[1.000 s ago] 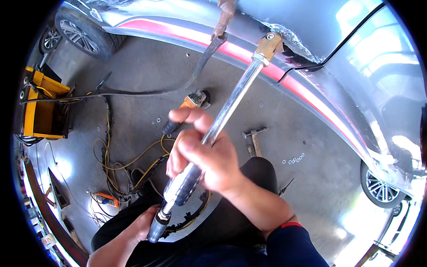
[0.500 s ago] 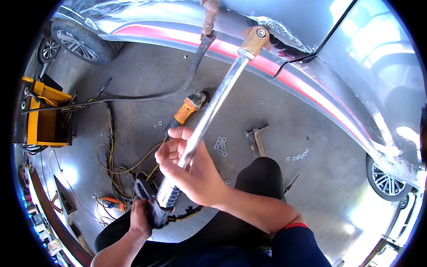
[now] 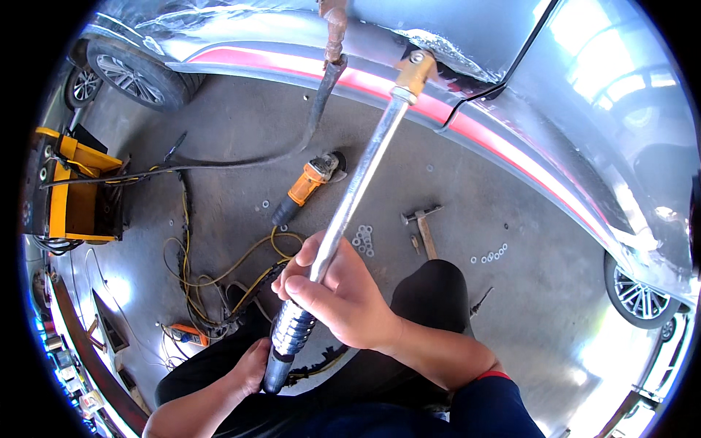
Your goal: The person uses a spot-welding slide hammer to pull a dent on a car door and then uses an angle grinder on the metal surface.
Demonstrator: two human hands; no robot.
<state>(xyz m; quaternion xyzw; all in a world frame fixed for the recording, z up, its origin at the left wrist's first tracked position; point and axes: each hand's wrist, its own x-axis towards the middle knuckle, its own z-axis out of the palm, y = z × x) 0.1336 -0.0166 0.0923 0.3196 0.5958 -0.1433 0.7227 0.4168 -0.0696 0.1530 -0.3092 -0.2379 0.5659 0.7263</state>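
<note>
A slide-hammer dent puller [image 3: 355, 182] slants up across the middle, with a long shiny rod and a coiled metal section [image 3: 293, 325] low down. Its brass-coloured head [image 3: 416, 75] is against or just in front of the scuffed, bare patch of the grey car's side [image 3: 456, 55]; I cannot tell if it touches. My right hand [image 3: 350, 296] curls round the rod just above the coils, thumb along it. Lower down, my left hand [image 3: 253, 367] grips beside the dark handle end [image 3: 277, 372], its fingers mostly hidden behind it.
A brown clamp [image 3: 336, 33] with a thick black cable hangs at the car's sill. On the floor are an orange angle grinder [image 3: 305, 186], a hammer [image 3: 425, 230], several washers [image 3: 363, 241] and tangled cords. A yellow box-like machine [image 3: 80, 190] stands left.
The puller's handle has turned and swung right, toward me. My right hand has shifted right with its fingers closing round the rod; my left hand has moved right with the handle.
</note>
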